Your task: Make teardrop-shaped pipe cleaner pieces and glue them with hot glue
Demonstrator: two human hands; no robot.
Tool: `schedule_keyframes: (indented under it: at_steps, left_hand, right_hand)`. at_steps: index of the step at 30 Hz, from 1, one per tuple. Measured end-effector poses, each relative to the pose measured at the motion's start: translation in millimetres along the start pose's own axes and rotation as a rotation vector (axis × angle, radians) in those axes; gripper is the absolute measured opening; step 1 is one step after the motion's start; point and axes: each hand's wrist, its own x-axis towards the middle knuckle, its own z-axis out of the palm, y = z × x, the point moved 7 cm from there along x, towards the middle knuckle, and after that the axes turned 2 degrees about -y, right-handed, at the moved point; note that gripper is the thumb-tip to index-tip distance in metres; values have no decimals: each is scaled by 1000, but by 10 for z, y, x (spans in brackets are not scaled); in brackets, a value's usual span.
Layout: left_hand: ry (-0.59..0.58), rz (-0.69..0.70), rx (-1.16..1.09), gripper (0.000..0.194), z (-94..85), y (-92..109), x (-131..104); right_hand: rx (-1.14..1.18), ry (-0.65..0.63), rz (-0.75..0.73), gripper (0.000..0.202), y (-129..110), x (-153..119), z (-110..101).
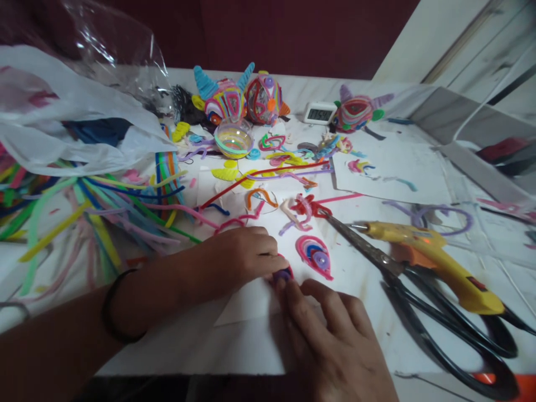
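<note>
Near the table's front edge, my left hand (251, 254) and my right hand (330, 329) meet over a small pipe-cleaner piece (283, 273) with a purple coil and a pink rim. Fingers of both hands press on it from either side, hiding much of it. A sheet of white paper (238, 307) lies beneath. Just beyond my right hand rests a teardrop-shaped pipe-cleaner piece (315, 255) in pink, white and blue, with a purple centre. Long scissors (389, 262) with black handles lie to the right, beside a yellow glue gun (435, 257).
Bundles of coloured pipe cleaners (96, 206) spread at left under a white plastic bag (50, 106). Decorated round figures (224, 100) stand at the back near a digital timer (319, 113) and a clear bowl (233, 139). Scraps cover the middle.
</note>
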Motion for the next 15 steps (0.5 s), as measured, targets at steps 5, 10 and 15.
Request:
schedule_keyframes:
  at_steps: [5,10,15]
  left_hand:
    - [-19,-26,5,12,29,-27,3]
    - [-32,-23,-3,12,41,-45,13]
    - [-10,-8,-10,13,50,-60,14]
  right_hand:
    - [-4,-20,-6,36,15,-3,13]
    - [-19,43,17,46,2,7,-27]
    - [-37,4,-46,44,10,-20,-35]
